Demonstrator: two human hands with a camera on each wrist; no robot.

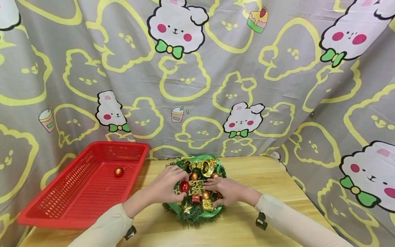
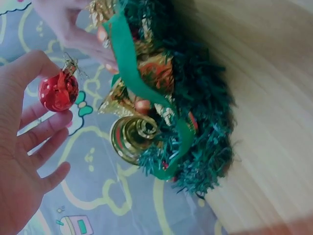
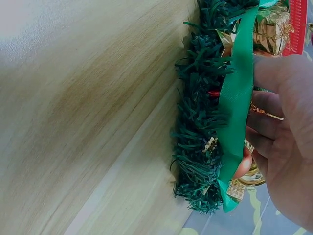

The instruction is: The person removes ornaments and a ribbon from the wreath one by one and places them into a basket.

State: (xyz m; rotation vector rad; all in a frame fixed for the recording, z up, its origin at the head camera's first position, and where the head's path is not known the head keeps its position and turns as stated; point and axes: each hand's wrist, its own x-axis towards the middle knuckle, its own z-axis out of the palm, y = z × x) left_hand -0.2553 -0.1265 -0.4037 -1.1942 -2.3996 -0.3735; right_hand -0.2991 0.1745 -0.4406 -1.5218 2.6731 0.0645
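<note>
My left hand (image 1: 166, 185) pinches a shiny red Christmas ball (image 1: 184, 186) between thumb and index finger, above the left side of a green tinsel wreath (image 1: 192, 216). In the left wrist view, the ball (image 2: 57, 93) shows white dots and a gold cap, and the other fingers spread loosely. My right hand (image 1: 228, 190) rests on the wreath's right side with fingers extended, beside a gold gift box (image 1: 207, 205). Gold bells (image 1: 208, 168), orange balls (image 1: 194, 176), gold lettering (image 1: 196, 187), a gold star (image 1: 187, 208) and green ribbon (image 3: 239, 93) decorate the wreath.
A red plastic basket (image 1: 77, 219) stands left of the wreath, with one copper-coloured ball (image 1: 118, 172) inside. The wooden table (image 1: 259, 171) runs up to a grey cartoon-print curtain (image 1: 191, 103) behind and at the sides.
</note>
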